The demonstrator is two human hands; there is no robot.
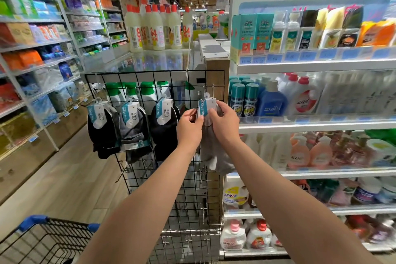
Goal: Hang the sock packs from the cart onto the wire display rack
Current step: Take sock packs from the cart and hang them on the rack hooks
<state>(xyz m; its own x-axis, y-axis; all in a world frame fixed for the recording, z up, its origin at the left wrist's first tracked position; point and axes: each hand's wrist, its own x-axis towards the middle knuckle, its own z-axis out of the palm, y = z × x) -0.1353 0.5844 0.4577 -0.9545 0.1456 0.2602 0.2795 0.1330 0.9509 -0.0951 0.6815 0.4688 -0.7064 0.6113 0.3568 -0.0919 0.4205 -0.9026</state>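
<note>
I see both hands raised to centre frame, against the upper right part of the black wire display rack point(154, 72). Between them is a grey sock pack point(216, 152). Its teal and white card label point(203, 106) sits at the top and the socks hang down behind my right forearm.

My left hand point(189, 123) pinches the left edge of the label, thumb and fingertips curled onto it. My right hand point(222, 122) grips the pack from the right, fingers bent round the card and the top of the socks.

The pack's small white hanger tab is just below two metal hooks point(209, 90) that stick out from the rack. I cannot tell whether it has caught on one.

To the left on the same row, three packs hang side by side: a black sock pack point(102, 128), a dark grey sock pack point(134, 129) and another black pack point(164, 130). The rack's lower rows carry bare hooks.

The cart point(32, 221) shows at the lower left corner, with a blue handle corner and black wire basket. I cannot see what it holds.

Shelves of detergent bottles point(302, 100) fill the right side. White red-capped bottles point(154, 28) stand behind the rack at upper centre.
</note>
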